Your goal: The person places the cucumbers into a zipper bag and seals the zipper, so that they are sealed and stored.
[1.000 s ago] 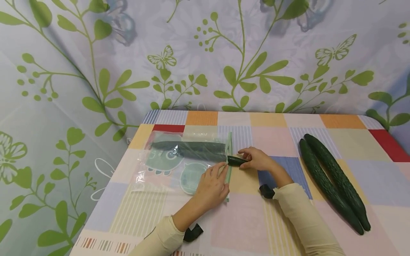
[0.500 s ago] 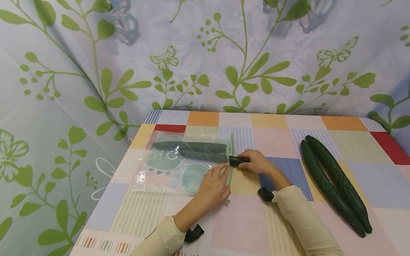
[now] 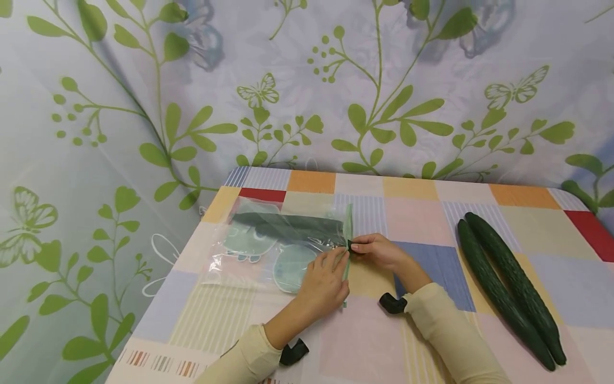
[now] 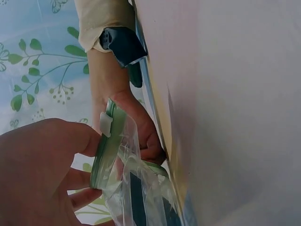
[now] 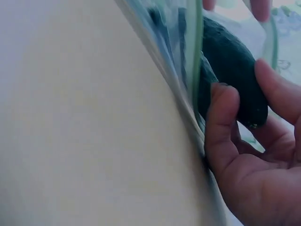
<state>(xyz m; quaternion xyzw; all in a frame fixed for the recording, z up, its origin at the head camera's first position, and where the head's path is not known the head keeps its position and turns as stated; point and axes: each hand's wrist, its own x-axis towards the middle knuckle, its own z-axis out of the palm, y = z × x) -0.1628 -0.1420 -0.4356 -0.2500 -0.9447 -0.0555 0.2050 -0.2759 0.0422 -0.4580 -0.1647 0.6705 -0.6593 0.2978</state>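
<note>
A clear zip bag (image 3: 230, 272) with a green edge lies at the table's left, dark green cucumbers (image 3: 297, 226) inside it. My left hand (image 3: 321, 285) holds the bag's green edge near its middle; in the left wrist view, the thumb and fingers of that hand (image 4: 47, 165) pinch the green strip (image 4: 107, 150) beside a white slider. At the bag's mouth my right hand (image 3: 384, 253) grips a cucumber end. The right wrist view shows the fingers of this hand (image 5: 254, 155) round the cucumber tip (image 5: 235, 70), most of which is within the bag's mouth.
Two long cucumbers (image 3: 508, 288) lie side by side on the right of the checkered table (image 3: 417, 213). A patterned curtain (image 3: 297, 80) hangs behind and to the left. Black wrist cameras sit at both sleeves.
The right hand has pushed the cucumber leftward, so less of it sticks out of the bag. My left hand keeps its hold on the edge. The head view has shifted slightly.
</note>
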